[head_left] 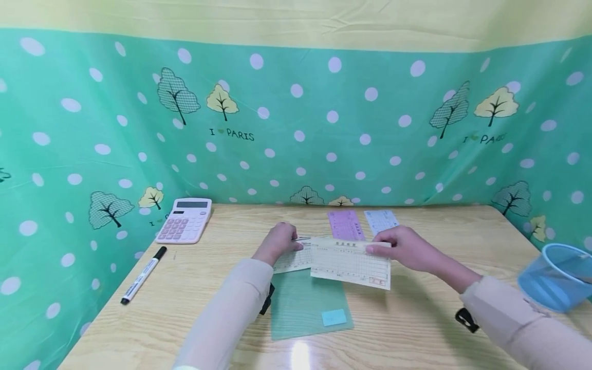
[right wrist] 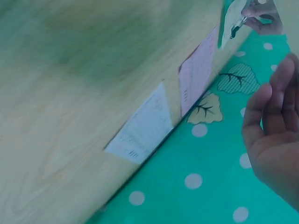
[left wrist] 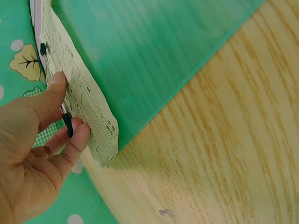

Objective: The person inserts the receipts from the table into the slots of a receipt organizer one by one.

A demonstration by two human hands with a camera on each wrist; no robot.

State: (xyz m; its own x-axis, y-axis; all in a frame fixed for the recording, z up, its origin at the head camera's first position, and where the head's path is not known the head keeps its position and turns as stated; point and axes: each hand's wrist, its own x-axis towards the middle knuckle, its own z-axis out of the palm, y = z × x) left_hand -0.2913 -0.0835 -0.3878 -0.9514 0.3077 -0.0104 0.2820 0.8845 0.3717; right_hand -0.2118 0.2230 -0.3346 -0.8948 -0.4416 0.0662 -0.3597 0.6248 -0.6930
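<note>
My left hand point(head_left: 279, 242) is at the far edge of a translucent green folder point(head_left: 302, 303). Its thumb and fingers pinch a thin metal clip with black tips point(left wrist: 68, 126), seen close up in the left wrist view. Beneath the clip lies a cream printed form point(left wrist: 96, 109), its lower end lifted off the folder. With thumb and fingers my right hand point(head_left: 409, 247) grips another cream form point(head_left: 351, 264) by its right upper corner. This sheet hangs tilted over the folder and overlaps the first form in the head view.
Behind the hands lie a purple slip point(head_left: 346, 224) and a pale blue slip point(head_left: 381, 221). A pink and white calculator point(head_left: 185, 221) sits at the back left, with a marker point(head_left: 144, 275) in front of it. A blue bin point(head_left: 552, 282) stands at the right edge.
</note>
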